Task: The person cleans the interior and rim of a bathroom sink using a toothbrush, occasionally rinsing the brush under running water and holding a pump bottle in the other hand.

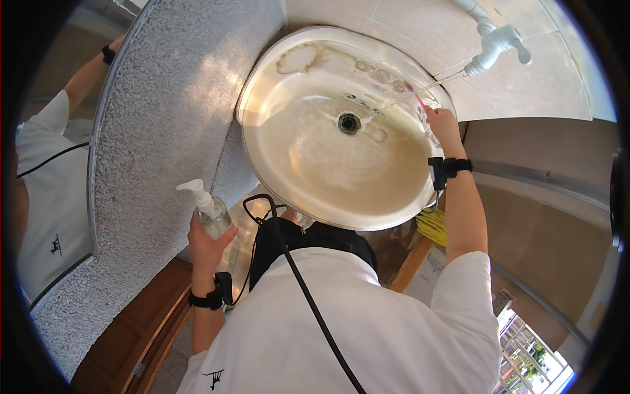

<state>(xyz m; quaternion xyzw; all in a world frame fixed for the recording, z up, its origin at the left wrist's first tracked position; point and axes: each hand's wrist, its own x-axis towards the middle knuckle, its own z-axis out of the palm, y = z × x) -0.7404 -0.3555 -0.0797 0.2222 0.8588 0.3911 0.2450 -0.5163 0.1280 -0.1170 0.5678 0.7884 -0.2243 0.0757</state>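
A clear bottle (218,223) with a white pump (195,188) leans slightly in the left hand (207,248). A thin pink brush (418,98) slants from the right hand (445,127), over the sink (348,174).

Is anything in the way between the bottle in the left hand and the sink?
No, nothing visible blocks the bottle in the left hand from the sink. A black cable loops close by, to the bottle's right, but it doesn't seem to cross the straight way.
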